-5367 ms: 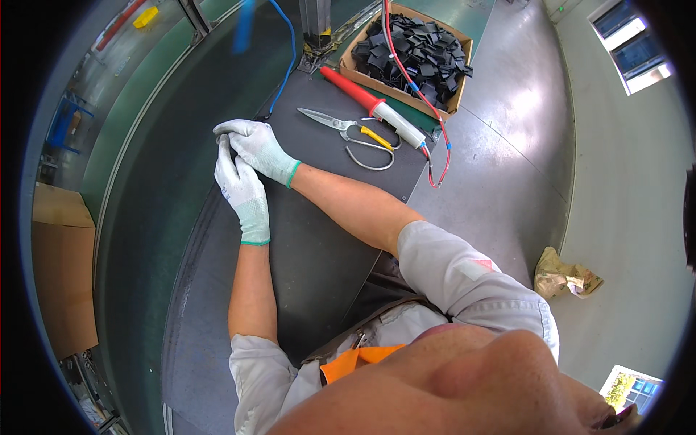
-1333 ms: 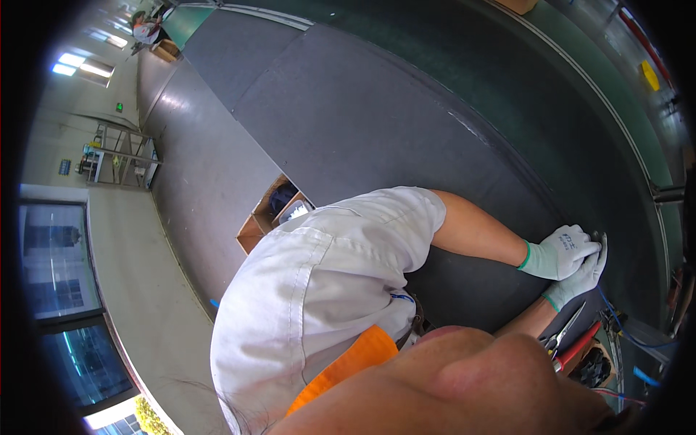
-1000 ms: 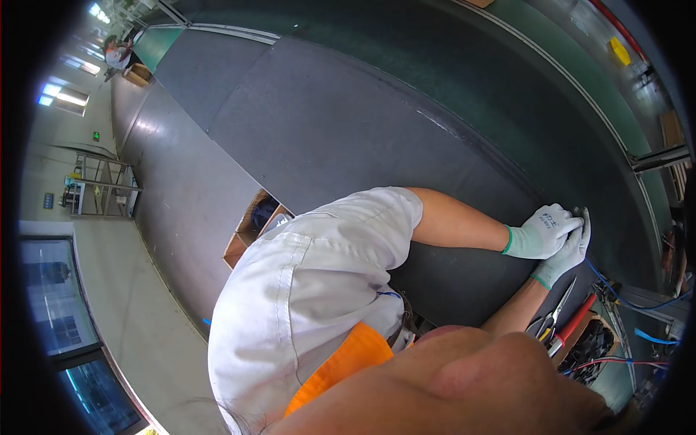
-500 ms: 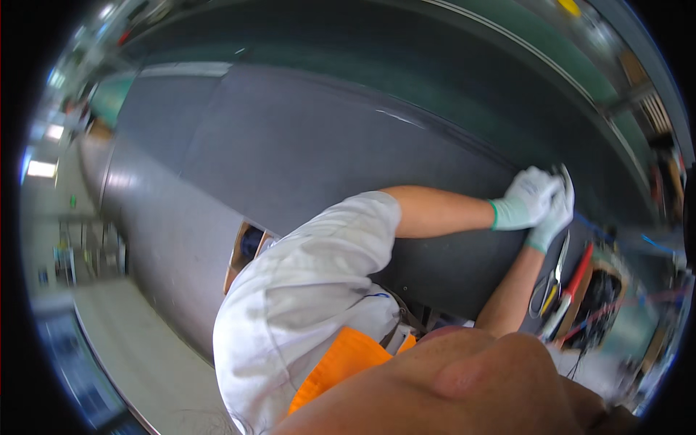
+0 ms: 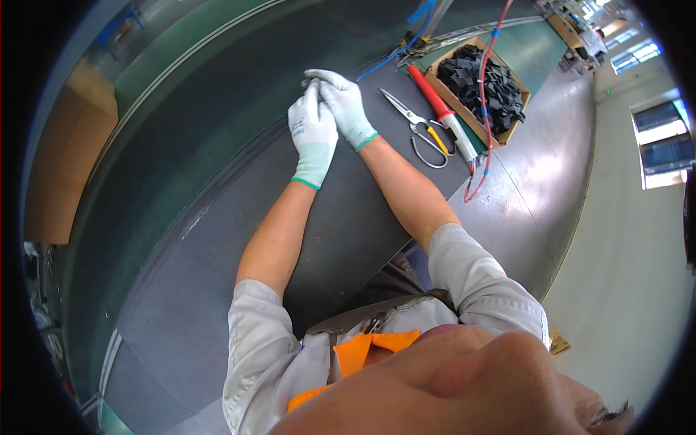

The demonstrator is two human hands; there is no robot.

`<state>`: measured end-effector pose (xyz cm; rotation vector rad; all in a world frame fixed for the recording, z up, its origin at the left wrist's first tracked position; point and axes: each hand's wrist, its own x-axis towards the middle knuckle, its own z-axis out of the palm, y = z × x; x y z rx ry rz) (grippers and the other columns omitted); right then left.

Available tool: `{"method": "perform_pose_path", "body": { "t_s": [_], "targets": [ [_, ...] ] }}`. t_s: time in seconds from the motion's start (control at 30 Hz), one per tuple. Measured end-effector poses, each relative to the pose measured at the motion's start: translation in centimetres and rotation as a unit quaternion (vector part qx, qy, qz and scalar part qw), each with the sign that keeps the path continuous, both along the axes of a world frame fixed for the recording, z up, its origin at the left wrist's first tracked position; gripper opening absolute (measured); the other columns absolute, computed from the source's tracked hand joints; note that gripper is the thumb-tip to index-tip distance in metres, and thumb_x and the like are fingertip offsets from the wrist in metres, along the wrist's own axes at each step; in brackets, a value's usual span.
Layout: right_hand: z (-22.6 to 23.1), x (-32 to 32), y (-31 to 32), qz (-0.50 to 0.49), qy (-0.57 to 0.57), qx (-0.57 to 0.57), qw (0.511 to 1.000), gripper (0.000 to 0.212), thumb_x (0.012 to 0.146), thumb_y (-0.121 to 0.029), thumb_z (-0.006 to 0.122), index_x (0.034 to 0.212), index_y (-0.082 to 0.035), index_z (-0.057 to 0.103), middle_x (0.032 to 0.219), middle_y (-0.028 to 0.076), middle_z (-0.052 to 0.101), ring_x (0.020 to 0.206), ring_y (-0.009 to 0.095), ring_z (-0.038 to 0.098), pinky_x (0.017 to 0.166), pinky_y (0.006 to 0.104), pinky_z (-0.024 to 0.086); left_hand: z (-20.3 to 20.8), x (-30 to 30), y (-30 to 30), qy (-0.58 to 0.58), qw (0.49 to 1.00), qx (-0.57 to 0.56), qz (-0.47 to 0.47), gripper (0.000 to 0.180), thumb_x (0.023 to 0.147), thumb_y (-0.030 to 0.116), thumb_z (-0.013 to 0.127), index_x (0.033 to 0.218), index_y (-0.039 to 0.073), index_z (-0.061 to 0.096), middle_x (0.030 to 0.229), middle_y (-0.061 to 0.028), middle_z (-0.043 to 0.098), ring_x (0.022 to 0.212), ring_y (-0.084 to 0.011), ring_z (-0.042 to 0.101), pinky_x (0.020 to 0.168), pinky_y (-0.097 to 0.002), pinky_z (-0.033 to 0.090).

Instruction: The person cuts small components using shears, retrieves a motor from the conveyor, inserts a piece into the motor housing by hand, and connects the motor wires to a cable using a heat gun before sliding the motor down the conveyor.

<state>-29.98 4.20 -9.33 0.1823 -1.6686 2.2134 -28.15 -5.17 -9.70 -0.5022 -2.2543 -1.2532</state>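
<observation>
My left hand (image 5: 310,133) and my right hand (image 5: 346,109) are pressed together above the dark work table (image 5: 217,246). Both wear white knit gloves with green cuffs and dark grey palms. The left fingers point away from me and lie against the right hand, whose fingers bend over toward the left. Both hands look closed; anything between them is hidden. To the right of my hands lie large metal scissors (image 5: 407,114), with a yellow piece on one handle. Beside them is a red and white stick-shaped tool (image 5: 442,101) with a red cord at its near end.
A cardboard box (image 5: 505,135) of black pieces stands at the far right, crossed by a red hose (image 5: 483,80) with blue bands. A blue hose (image 5: 391,56) runs beyond my hands. A dark green surface (image 5: 130,188) borders the table; a large brown carton (image 5: 69,152) stands farther left.
The view has swung to the right, bringing the scissors, red tool and box nearer the middle. My hands stay together, and the right fingers now show more clearly.
</observation>
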Motion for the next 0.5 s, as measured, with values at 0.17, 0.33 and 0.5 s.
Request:
{"method": "perform_pose_path", "body": {
  "t_s": [0.17,0.33,0.5],
  "targets": [
    [0.7,0.5,-0.4,-0.004,-0.050,0.007,0.999,0.032,0.101,0.003,0.045,0.125,0.003,0.066,0.112,0.011,0.072,0.104,0.016,0.067,0.097,0.0289,0.053,0.7,0.5,-0.5,-0.037,0.999,-0.005,-0.015,0.044,0.095,0.012,0.051,0.136,0.001,0.058,0.125,-0.0194,0.066,0.114,-0.0363,0.060,0.102,-0.0462,0.043],
    [0.3,0.0,-0.2,0.000,-0.052,0.006,0.999,0.033,0.099,0.005,0.045,0.124,0.002,0.067,0.112,0.010,0.071,0.105,0.016,0.067,0.097,0.0295,0.053,0.5,0.3,-0.5,-0.042,0.999,-0.006,-0.024,0.045,0.097,0.015,0.051,0.140,0.003,0.056,0.131,-0.0187,0.064,0.120,-0.0354,0.057,0.106,-0.0459,0.041],
    [1.3,0.2,-0.6,0.001,-0.074,0.006,0.997,0.036,0.095,0.006,0.045,0.122,0.002,0.068,0.111,0.010,0.072,0.103,0.016,0.068,0.096,0.0293,0.054,0.4,0.1,-0.6,-0.037,0.999,0.014,-0.027,0.045,0.096,0.014,0.051,0.139,0.002,0.057,0.131,-0.0185,0.063,0.120,-0.0353,0.057,0.106,-0.0455,0.041]
  ]
}}
